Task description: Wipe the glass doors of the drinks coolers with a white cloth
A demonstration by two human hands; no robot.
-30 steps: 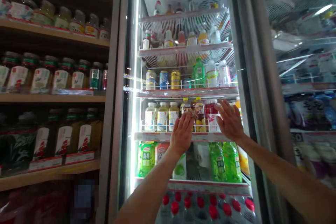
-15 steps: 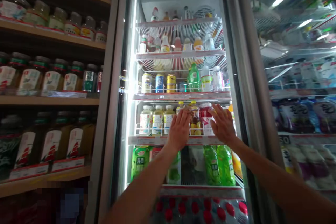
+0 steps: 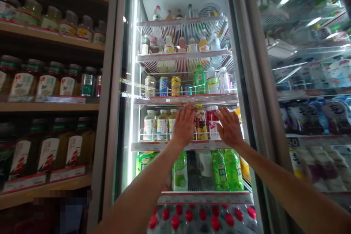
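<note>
Both hands are raised before a lit glass-fronted drinks cooler. My left hand (image 3: 184,125) has its fingers stretched upward and holds nothing; it covers part of the fourth shelf, beside a yellow-capped bottle (image 3: 201,120). To its right, my right hand (image 3: 230,127) is spread, palm forward, with nothing in it, in front of red-labelled bottles (image 3: 213,121). Whether either hand touches the glass cannot be told. Pale-labelled bottles (image 3: 149,126) stand left of my left hand. Green bottles (image 3: 234,170) are on the shelf below my right hand.
Wooden shelves (image 3: 49,107) with rows of bottles stand on the left. A metal door frame (image 3: 253,80) runs up the right side, beside another cooler of packaged drinks (image 3: 340,117). Red-capped bottles (image 3: 189,223) fill the cooler's bottom.
The view has shifted slightly, so the shelves and cooler sit a little further left. Both hands keep their open pose and have moved slightly left in the picture.
</note>
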